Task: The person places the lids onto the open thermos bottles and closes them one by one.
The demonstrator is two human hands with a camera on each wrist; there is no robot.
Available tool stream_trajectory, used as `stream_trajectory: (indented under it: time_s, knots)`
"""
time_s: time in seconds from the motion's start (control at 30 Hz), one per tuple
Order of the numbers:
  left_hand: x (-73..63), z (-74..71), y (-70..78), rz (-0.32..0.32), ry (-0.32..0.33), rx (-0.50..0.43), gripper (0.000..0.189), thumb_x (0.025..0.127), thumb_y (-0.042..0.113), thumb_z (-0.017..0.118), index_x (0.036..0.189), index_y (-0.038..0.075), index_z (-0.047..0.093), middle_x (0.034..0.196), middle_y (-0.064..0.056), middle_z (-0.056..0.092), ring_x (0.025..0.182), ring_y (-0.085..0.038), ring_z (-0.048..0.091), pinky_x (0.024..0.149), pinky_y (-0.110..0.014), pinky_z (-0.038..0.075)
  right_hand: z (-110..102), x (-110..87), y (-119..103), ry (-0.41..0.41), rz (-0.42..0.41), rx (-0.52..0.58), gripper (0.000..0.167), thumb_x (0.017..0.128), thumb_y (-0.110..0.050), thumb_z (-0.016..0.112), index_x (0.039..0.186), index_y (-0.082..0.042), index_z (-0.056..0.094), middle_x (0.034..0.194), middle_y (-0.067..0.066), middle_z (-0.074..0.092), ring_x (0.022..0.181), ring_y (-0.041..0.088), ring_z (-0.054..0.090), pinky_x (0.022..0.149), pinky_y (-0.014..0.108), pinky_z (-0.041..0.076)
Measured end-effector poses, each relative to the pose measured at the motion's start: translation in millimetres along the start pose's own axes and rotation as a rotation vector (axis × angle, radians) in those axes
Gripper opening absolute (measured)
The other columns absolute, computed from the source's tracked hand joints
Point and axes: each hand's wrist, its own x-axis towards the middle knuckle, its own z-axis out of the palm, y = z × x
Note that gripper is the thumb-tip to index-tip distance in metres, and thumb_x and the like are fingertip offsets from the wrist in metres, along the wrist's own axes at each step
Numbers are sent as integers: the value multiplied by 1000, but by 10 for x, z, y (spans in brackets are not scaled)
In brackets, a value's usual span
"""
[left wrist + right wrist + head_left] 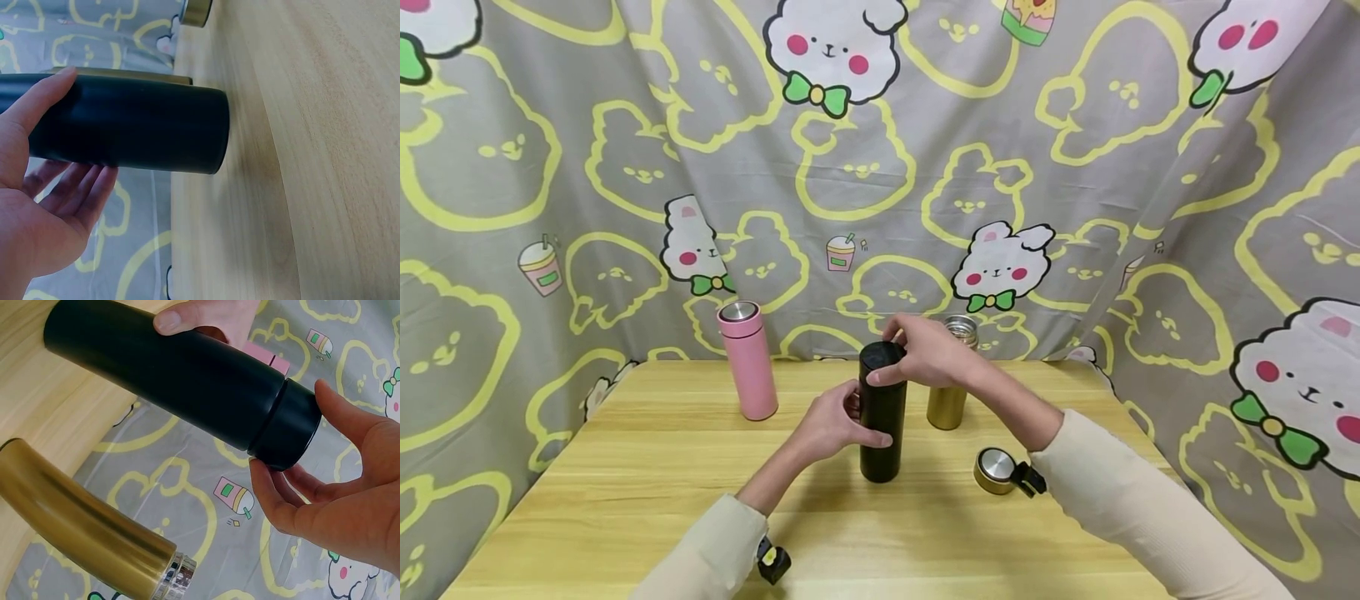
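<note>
A black thermos bottle stands upright near the middle of the table. My left hand grips its body from the left, thumb across the front and fingers behind. At the top, my right hand holds the black lid between thumb and fingers. The lid sits on the bottle, with a thin seam below it in the right wrist view. Behind and to the right stands a gold thermos bottle with its steel neck bare. A gold lid with a silver top lies on the table below my right forearm.
A pink thermos bottle with its lid on stands at the back left of the wooden table. A patterned grey curtain hangs along the back and both sides. Small black devices are strapped at both wrists.
</note>
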Motion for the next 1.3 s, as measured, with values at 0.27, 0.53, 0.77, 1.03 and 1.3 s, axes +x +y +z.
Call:
stream_trajectory:
  time_s: [0.27,0.53,0.77,1.03,1.3]
  knots:
    - [1,1,-19,0,1,10,67,65,39,96,119,20,61,106,1,70,95,-17,66,83,-35,56,-23,-13,-16,-49,-5,25,68,83,-36,84,139,-12,53,132,16,62,115,30,62,97,44,52]
    - [15,10,-37,13,19,12,68,63,38,97,118,18,62,105,1,70,94,-16,66,84,-36,56,-86,-12,2,-136,-73,72,65,86,-16,79,146,-14,54,143,14,58,121,29,61,101,44,50]
    - [17,0,-29,14,11,7,69,63,39,97,120,19,62,106,2,70,95,-16,66,84,-36,56,-49,-2,3,-73,-45,49,58,85,-22,81,138,-12,60,134,15,65,112,28,64,96,43,52]
    - [10,1,-24,18,4,-4,69,63,40,97,119,20,62,106,2,71,95,-16,67,84,-36,57,52,5,6,40,0,-41,62,81,-42,85,126,-9,58,107,10,68,93,23,64,84,37,53]
    - [17,-5,-26,22,2,8,68,63,40,97,118,19,62,104,2,71,94,-15,68,83,-35,57,35,5,4,5,4,-46,72,81,-45,84,134,-7,53,118,13,66,104,27,64,90,40,53]
